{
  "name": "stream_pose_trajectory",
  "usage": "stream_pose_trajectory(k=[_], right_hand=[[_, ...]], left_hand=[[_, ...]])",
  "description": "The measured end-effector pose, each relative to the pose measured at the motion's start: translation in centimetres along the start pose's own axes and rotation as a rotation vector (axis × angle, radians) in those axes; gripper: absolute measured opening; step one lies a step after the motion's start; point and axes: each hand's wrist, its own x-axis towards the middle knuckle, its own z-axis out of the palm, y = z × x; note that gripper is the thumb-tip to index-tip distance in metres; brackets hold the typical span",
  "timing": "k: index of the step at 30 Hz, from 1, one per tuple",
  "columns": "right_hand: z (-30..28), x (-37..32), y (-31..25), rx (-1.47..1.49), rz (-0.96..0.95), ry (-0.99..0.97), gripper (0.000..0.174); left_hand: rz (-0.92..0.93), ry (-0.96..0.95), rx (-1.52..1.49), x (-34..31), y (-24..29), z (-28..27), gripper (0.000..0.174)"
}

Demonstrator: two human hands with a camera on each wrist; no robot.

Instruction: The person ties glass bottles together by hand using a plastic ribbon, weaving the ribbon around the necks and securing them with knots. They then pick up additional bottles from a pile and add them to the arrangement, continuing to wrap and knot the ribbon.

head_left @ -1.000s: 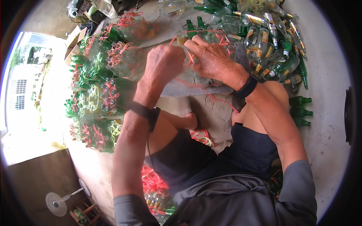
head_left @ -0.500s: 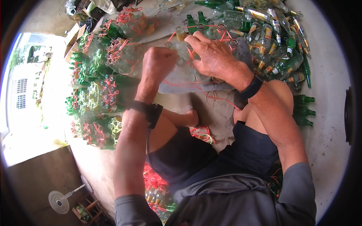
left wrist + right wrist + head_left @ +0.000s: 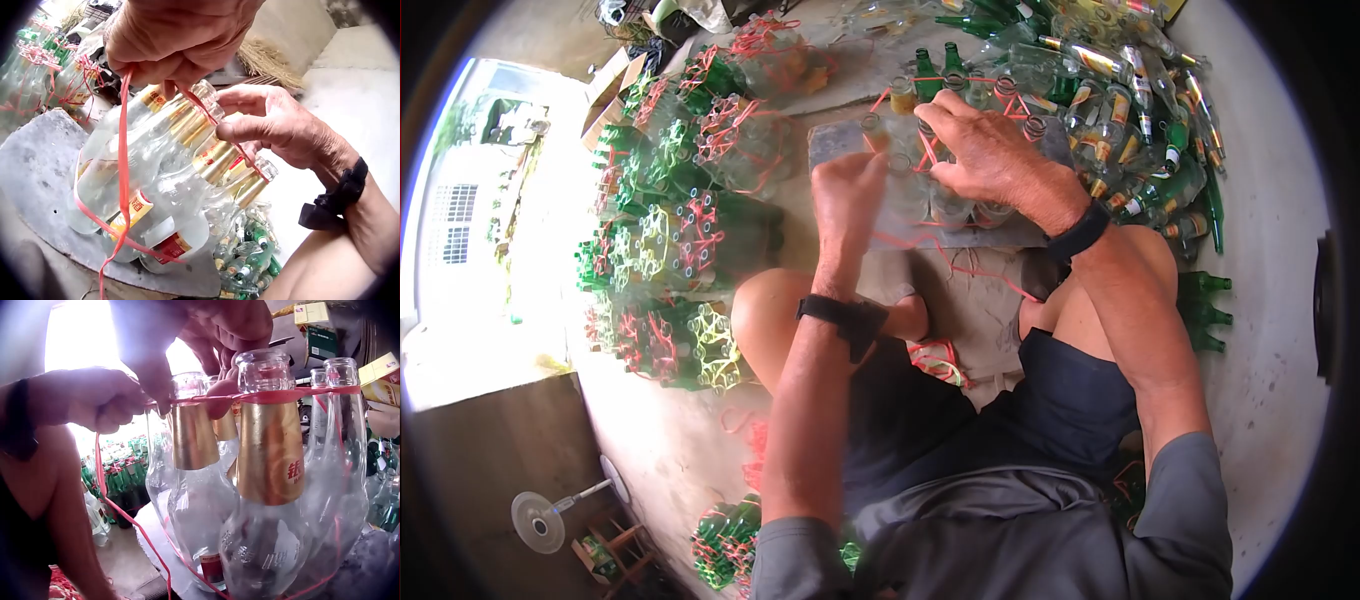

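Clear glass bottles with gold neck labels stand grouped on a grey board, red plastic strap running round their necks and lower bodies. The left hand, fingers curled, pinches the strap beside the necks at the group's left side; a loose length hangs down from it in the left wrist view. The right hand lies over the bottle tops; its thumb and fingers rest on the necks and the strap there. In the right wrist view the left hand is at the strap left of the necks.
Strapped bundles of green and clear bottles stand at the left. Loose bottles lie heaped at the right, with several green ones by the right knee. A white fan is at the lower left.
The left hand has moved down and then to the right, with its forearm nearer the middle. The right hand has stayed over the bottle necks. The head view has shifted slightly.
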Motion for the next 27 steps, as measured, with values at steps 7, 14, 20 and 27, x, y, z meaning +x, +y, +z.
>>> stream_pose_trajectory(k=[7,14,20,27], right_hand=[[-0.9,-0.4,0.0,-0.005,-0.049,-0.046,0.061],[-1.5,-2.6,-0.3,-0.071,-0.080,0.139,0.030],[-0.6,-3.3,-0.1,-0.122,-0.052,0.117,0.029],[-0.6,-2.6,0.4,-0.158,-0.092,0.076,0.028]], left_hand=[[-0.064,-0.006,-0.064,-0.2,-0.1,0.0,0.031],[-0.075,-0.043,-0.196,-0.2,-0.4,0.0,0.026],[-0.103,-0.056,-0.240,-0.1,-0.6,0.1,0.022],[-0.092,-0.054,-0.237,-0.5,-0.6,0.1,0.021]])
